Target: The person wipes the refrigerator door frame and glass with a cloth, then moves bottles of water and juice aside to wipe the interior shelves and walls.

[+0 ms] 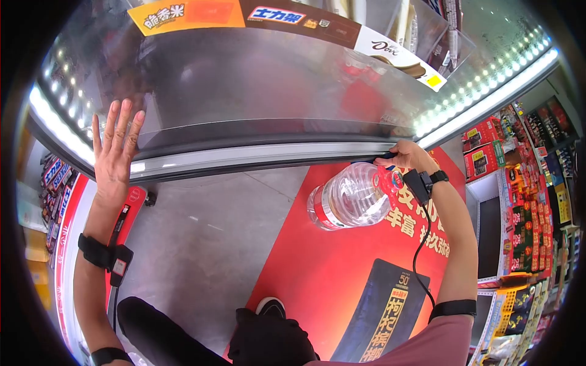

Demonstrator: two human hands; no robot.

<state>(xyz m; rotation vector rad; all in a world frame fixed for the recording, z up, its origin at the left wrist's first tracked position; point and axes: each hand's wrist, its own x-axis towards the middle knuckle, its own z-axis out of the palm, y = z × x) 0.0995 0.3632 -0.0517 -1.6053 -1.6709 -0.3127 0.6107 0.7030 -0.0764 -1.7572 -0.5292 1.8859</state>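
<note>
My left hand (114,146) lies with fingers stretched out against the glass front (244,85) of a lit display case. My right hand (410,157) is at the lower right edge of the case, by its pale metal rail (262,157). Its fingers are curled, and a small dark blue bit shows at the fingertips, too little to name. Below that hand stands a large clear plastic bottle (348,198) with a red top and a red-and-white label. The right wrist partly overlaps the bottle's top in view; whether they touch I cannot tell.
Behind the glass are snack bars with a Dove price strip (400,58). Packed shelves (528,226) line the right side, and a snack rack (58,183) stands at left. A red printed surface (305,268) and grey floor (213,232) lie below. A cable (421,256) hangs along my right arm.
</note>
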